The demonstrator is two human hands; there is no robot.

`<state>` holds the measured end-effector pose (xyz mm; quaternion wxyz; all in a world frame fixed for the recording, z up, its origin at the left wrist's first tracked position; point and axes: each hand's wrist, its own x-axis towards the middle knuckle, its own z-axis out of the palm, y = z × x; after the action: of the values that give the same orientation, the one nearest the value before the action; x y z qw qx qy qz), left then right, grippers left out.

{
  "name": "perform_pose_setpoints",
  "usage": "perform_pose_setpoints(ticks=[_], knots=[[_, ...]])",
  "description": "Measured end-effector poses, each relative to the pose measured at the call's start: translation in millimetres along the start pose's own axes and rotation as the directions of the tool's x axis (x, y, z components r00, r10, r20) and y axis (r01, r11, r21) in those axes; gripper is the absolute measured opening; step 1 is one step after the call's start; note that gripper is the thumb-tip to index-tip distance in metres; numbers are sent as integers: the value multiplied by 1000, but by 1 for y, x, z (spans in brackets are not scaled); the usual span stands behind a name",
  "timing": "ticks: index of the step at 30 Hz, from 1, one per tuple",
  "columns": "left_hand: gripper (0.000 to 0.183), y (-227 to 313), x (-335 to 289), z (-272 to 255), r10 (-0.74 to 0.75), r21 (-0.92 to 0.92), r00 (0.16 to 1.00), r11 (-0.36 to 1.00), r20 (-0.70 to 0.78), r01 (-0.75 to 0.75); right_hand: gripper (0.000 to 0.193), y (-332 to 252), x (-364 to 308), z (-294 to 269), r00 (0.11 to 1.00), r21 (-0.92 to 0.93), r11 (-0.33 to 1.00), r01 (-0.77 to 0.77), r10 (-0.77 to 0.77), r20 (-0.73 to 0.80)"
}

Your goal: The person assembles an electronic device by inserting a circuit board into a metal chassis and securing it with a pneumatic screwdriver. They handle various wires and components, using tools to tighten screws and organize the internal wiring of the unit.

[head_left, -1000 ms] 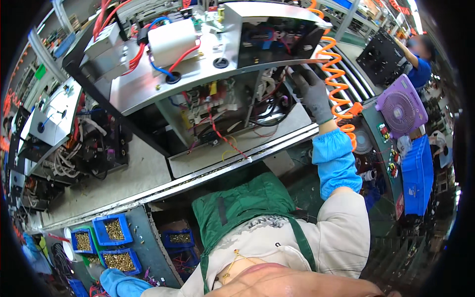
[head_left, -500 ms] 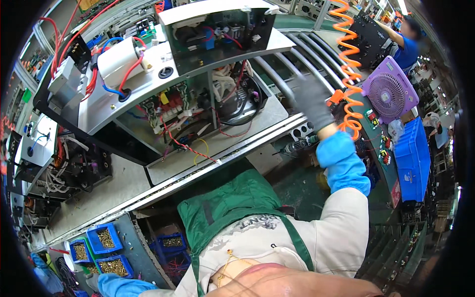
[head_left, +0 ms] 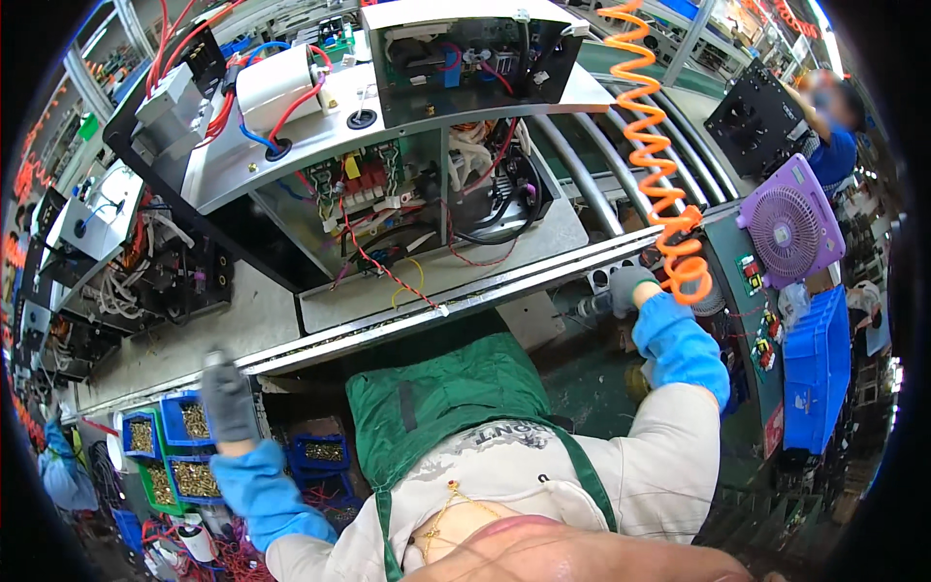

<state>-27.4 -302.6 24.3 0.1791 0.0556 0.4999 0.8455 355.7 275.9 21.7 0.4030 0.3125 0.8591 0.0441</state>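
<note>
I am holding the left hand [head_left: 230, 403], in a grey glove, just beside the blue bins [head_left: 189, 442], which are lying to its left with brass-coloured fasteners [head_left: 194, 422] inside. Its fingers are pointing away from the body and appearing close together, but they are blurring, so I cannot tell if they are gripping something. The right hand [head_left: 628, 289] is staying low at the table edge, near a metal piece with round holes [head_left: 601, 279]; its fingers are partly hiding, and I cannot tell if they are closing on anything. The open metal case [head_left: 223, 175] is standing ahead on the table [head_left: 242, 310], apart from both hands, and its red-and-black twisted wire [head_left: 383, 272] is reaching over the edge. Metal rollers [head_left: 579, 177] are running to its right, and an orange coiled hose [head_left: 652, 145] is hanging before them. Further right, a purple fan [head_left: 784, 225] is standing above a blue crate [head_left: 813, 369], and a co-worker [head_left: 831, 160] is sitting or standing beside a black panel [head_left: 754, 118].
</note>
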Motion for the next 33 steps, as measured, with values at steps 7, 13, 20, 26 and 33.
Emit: perform_pose_setpoints(ticks=[7, 13, 20, 26, 33], knots=[[33, -155, -76, 177, -611, 448, 422, 786, 670, 426, 31, -28, -146, -27, 896, 154, 959, 239, -157, -416], [23, -184, -107, 244, -575, 355, 542, 813, 612, 462, 40, -86, -163, 8, 709, 328, 752, 571, -251, -659], [24, -131, -104, 260, -559, 246, 630, 820, 539, 517, 78, -140, -135, 5, 571, 972, -196, 128, -787, -234], [30, -119, -102, 258, -391, 79, 823, 915, 411, 395, 82, -185, -114, -17, 324, 882, -326, 340, -840, -436], [19, -122, -68, 206, -392, -217, 887, 869, 244, 444, 93, -174, -128, -47, 444, 851, -289, 439, -753, -485]])
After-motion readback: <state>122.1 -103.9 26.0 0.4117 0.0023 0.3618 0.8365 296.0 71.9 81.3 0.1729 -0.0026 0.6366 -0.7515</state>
